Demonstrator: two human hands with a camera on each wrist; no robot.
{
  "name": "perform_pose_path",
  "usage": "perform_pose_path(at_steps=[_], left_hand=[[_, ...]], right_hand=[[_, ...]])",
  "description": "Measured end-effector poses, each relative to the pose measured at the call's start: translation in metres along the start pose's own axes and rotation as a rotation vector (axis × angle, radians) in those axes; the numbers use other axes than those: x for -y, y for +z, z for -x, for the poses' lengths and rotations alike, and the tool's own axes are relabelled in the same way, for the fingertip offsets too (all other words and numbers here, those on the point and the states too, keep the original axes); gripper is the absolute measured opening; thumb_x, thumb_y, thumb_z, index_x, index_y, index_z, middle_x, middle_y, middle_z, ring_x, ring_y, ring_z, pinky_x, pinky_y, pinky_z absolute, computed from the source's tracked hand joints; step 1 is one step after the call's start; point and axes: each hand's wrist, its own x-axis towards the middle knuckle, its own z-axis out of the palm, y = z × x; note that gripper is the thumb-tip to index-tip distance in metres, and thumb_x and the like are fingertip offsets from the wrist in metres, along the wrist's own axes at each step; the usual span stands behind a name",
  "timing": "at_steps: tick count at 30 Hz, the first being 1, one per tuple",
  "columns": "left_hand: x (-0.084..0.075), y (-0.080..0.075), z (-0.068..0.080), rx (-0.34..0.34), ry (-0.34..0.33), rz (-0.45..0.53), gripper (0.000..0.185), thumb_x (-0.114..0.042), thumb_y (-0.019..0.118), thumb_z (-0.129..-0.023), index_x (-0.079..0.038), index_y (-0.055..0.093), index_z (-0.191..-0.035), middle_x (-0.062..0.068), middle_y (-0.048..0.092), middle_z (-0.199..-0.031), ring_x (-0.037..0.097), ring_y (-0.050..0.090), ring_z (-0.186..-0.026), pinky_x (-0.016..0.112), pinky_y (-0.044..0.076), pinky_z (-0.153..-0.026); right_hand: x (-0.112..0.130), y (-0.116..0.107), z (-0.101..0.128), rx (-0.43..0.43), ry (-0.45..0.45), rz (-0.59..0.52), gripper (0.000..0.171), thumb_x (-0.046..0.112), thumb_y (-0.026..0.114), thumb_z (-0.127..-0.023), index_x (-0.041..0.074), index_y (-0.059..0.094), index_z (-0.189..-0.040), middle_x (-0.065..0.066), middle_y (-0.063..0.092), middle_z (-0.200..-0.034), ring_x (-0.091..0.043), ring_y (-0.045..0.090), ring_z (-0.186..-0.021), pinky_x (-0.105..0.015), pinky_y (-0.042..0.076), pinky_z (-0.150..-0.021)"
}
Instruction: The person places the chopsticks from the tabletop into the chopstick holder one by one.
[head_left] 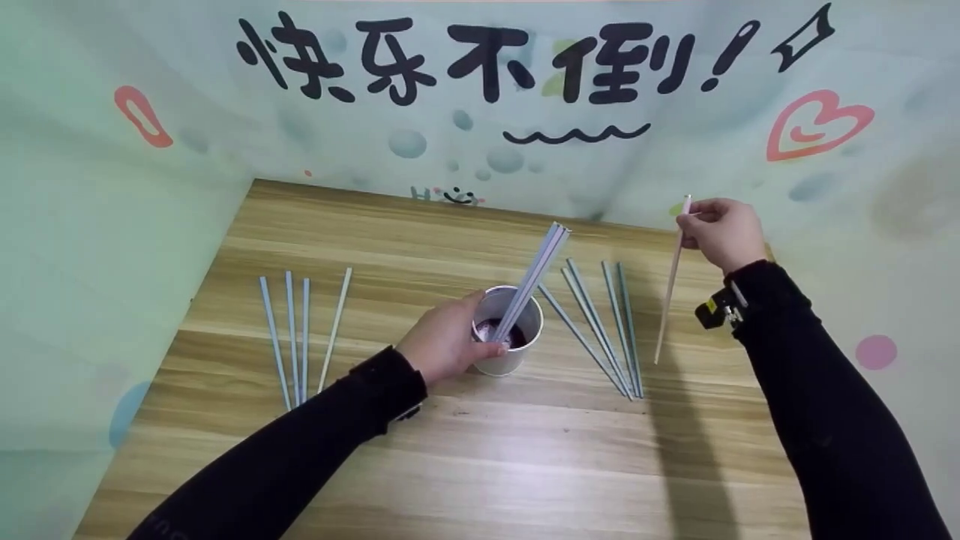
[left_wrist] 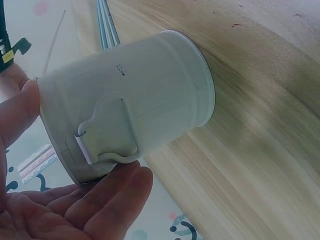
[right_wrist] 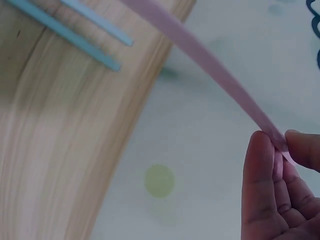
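- The thin pale pink stick [head_left: 672,281] hangs almost upright above the right end of the light wooden bench [head_left: 465,457], its lower tip near the boards; the right hand [head_left: 721,231] pinches its top end between thumb and fingers [right_wrist: 261,165].
- Just left of it, a fan of grey-blue sticks [head_left: 600,322] lies flat on the bench.
- Further left, near the middle, stands the small white metal cup with a side handle [head_left: 510,330]; a tight bundle of pale sticks [head_left: 534,277] leans out of it toward the upper right.
- The left hand [head_left: 444,341] cups the cup's left side, thumb on the rim, fingers loosely bent round the wall by the handle [left_wrist: 107,150].
- Well to the left, four more pale blue sticks [head_left: 300,337] lie side by side on the bench.
- Behind the bench stands a mint-green backdrop with black lettering [head_left: 480,56].
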Motion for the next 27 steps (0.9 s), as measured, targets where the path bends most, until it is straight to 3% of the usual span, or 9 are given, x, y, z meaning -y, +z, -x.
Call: perform_pose_path(at_steps=[14,27], left_hand=[[0.000,-0.001,0.001,0.005,-0.010,-0.002,0.080,-0.034,0.084,-0.085,-0.005,0.046,-0.149,0.016,0.067,-0.132,0.031,0.064,-0.122,0.044,0.050,-0.107],[-0.001,-0.001,0.002,0.001,0.017,0.006,0.072,-0.032,0.084,-0.084,-0.010,0.052,-0.145,0.012,0.069,-0.130,0.031,0.064,-0.123,0.044,0.050,-0.107]], right_hand=[[0.035,0.001,0.010,-0.052,-0.011,-0.168,0.036,0.022,0.063,-0.101,0.000,0.058,-0.129,0.009,0.066,-0.092,-0.004,0.068,-0.080,-0.019,0.060,-0.076],[0.064,0.008,0.021,-0.065,-0.014,-0.353,0.027,0.019,0.069,-0.097,0.006,0.061,-0.119,-0.002,0.065,-0.095,-0.012,0.068,-0.081,-0.021,0.061,-0.076]])
